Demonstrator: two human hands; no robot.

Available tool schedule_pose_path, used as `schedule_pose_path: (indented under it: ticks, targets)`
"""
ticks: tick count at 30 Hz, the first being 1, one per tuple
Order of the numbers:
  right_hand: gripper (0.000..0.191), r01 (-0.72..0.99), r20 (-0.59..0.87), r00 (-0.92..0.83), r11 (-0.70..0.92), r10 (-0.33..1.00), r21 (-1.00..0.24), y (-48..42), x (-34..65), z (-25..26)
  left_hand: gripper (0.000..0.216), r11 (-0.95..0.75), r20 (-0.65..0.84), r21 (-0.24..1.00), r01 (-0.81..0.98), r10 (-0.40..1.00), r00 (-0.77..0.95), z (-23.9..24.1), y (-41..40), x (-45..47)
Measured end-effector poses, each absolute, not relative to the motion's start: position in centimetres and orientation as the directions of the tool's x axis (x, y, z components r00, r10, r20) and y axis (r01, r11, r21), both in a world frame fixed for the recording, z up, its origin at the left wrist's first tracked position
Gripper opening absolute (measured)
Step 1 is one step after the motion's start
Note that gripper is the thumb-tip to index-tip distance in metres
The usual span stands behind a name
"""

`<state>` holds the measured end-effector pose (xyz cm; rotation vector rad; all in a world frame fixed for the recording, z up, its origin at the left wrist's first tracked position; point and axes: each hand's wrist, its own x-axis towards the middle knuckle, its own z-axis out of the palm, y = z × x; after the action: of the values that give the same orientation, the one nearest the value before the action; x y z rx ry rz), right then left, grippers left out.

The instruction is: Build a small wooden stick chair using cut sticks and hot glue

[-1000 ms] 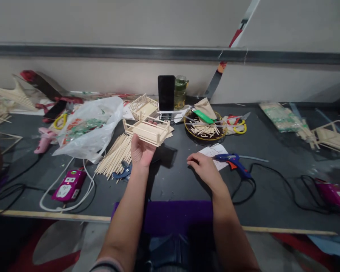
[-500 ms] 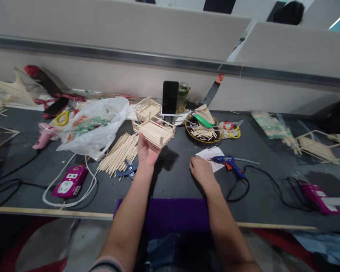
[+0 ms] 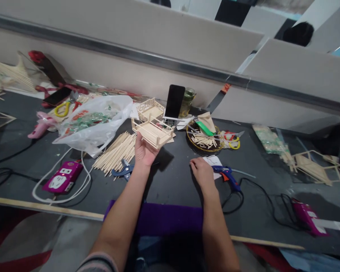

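My left hand (image 3: 145, 155) is closed around the near edge of a small railed model made of thin wooden sticks (image 3: 154, 135), held up above the table with its slatted floor in view. On the tabletop my right hand (image 3: 203, 173) rests loosely curled, no object showing in it. It partly covers a sheet of white paper (image 3: 213, 160). Just right of it lies a blue glue gun (image 3: 229, 176) with an orange trigger. Behind the held model sits a similar stick model (image 3: 150, 110). Loose wooden sticks (image 3: 115, 154) and a blue-handled cutter (image 3: 124, 170) lie left of my left forearm.
A dark phone (image 3: 175, 100) leans upright before a glass jar (image 3: 187, 101). A round basket (image 3: 196, 149) holds short sticks, with yellow-handled scissors (image 3: 234, 142) beside it. Further left are a plastic bag (image 3: 113, 113), a pink glue gun (image 3: 41, 124) and a power strip (image 3: 64, 176).
The camera view has tilted and shifted slightly. My left hand still holds the stick model at nearly the same place, and my right hand stays resting on the table.
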<state>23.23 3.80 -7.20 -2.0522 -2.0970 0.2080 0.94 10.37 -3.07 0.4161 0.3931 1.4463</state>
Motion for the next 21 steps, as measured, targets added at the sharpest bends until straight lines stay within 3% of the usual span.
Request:
schedule_pose_path:
  ticks: [4,10,15,21]
  targets:
    - [0.019,0.985,-0.038,0.023,-0.030,0.999,-0.168,3.8,22.3,-7.0,0.062,0.076,-0.009,0.531,-0.844,0.996,0.085,-3.1,10.3,1.1]
    - [0.018,0.955,0.037,-0.015,0.025,0.999,-0.296,2.4,23.8,-6.0,0.060,0.082,-0.027,0.519,-0.851,0.996,0.079,-2.9,10.2,1.2]
    - [0.022,0.991,-0.164,-0.048,0.026,0.985,-0.135,1.9,22.8,-5.6,0.058,0.083,-0.039,0.509,-0.857,0.996,0.074,-3.0,10.3,1.1]
    - [0.021,0.999,-0.220,-0.044,0.046,0.975,0.005,2.4,20.8,-5.1,0.056,0.062,-0.009,0.515,-0.855,0.998,0.067,-3.4,10.4,0.6]
